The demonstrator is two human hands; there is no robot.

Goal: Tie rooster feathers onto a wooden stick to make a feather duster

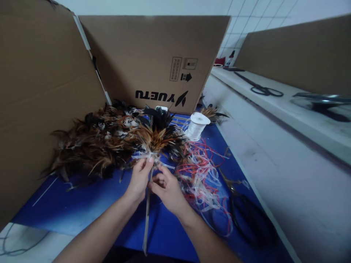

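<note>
A feather duster (pixel 156 137) with brown and black feathers points away from me, its thin stick (pixel 147 219) running back toward my body. My left hand (pixel 139 179) pinches it where feathers meet stick, thumb on top. On the right of the stick, my right hand (pixel 168 188) has its fingers curled in, thumb close to the stick. What those fingers grip is hidden. Pale strips of tie (pixel 140 156) stick out on both sides of the binding. A large heap of loose feathers (pixel 95 142) lies to the left.
A white spool (pixel 196 126) stands beyond tangled red and clear strips (pixel 201 175). Black-handled scissors (pixel 251 219) lie at the right on the blue table (pixel 90 204). Cardboard panels (pixel 131 54) wall the left and back. Other scissors (pixel 260 87) rest on the ledge (pixel 290 109).
</note>
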